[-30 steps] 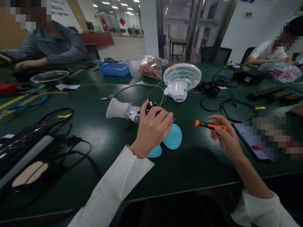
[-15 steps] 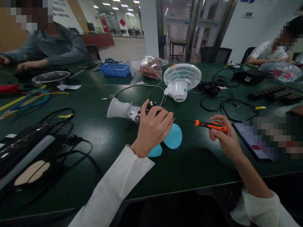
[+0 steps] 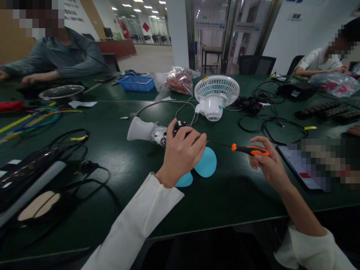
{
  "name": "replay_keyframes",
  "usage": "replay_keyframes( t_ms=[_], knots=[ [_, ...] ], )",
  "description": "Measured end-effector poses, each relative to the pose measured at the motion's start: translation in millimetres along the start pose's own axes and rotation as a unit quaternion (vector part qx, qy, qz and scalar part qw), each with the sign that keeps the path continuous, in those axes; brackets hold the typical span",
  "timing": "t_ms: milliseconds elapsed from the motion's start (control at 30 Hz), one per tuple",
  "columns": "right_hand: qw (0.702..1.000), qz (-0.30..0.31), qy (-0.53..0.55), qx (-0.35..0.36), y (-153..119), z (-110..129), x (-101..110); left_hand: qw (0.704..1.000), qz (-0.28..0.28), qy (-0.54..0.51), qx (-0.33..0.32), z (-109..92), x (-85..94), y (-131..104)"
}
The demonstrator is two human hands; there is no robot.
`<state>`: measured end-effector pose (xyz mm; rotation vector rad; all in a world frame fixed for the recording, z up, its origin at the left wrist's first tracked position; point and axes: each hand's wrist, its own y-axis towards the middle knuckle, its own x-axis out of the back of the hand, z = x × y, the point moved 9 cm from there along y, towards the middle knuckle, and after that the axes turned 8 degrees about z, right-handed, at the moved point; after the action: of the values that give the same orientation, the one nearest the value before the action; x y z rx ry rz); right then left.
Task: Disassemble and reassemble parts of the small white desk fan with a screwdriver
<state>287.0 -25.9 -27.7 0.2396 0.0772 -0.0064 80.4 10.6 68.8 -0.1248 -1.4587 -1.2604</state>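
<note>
Across a dark green worktop (image 3: 225, 202), seen from the head view, two bare hands work close together. The left hand (image 3: 184, 152) is closed over the dark middle of a white device (image 3: 140, 129), whose flared white end points left, away from the fingers. Light blue rounded blades (image 3: 206, 162) show beside and below that hand. The right hand (image 3: 268, 163) loosely grips the handle of an orange and black screwdriver (image 3: 250, 149); its thin shaft points at the left hand's fingers, and whether the tip touches anything is hidden. Beyond the hands stand a white fan head (image 3: 215, 92), a clear bag (image 3: 178, 80) and a blue basket (image 3: 137, 84). Right of the right hand lies a phone (image 3: 298, 165). Farther off, two people (image 3: 70, 56) (image 3: 317, 62) sit with arms on the worktop.
</note>
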Motion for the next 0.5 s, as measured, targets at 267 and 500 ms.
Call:
replay_keyframes(
  t_ms=[267, 500],
  knots=[
    [0.998, -0.004, -0.036, -0.051, -1.5, -5.0, 0.1, 1.0, 0.005, 0.007, -0.005, -0.9, -0.8, -0.3],
    [0.999, -0.007, -0.046, -0.026, -0.7, -0.9, 1.0, 1.0, 0.004, 0.01, -0.002, -0.5, -1.2, -0.5]
  ],
)
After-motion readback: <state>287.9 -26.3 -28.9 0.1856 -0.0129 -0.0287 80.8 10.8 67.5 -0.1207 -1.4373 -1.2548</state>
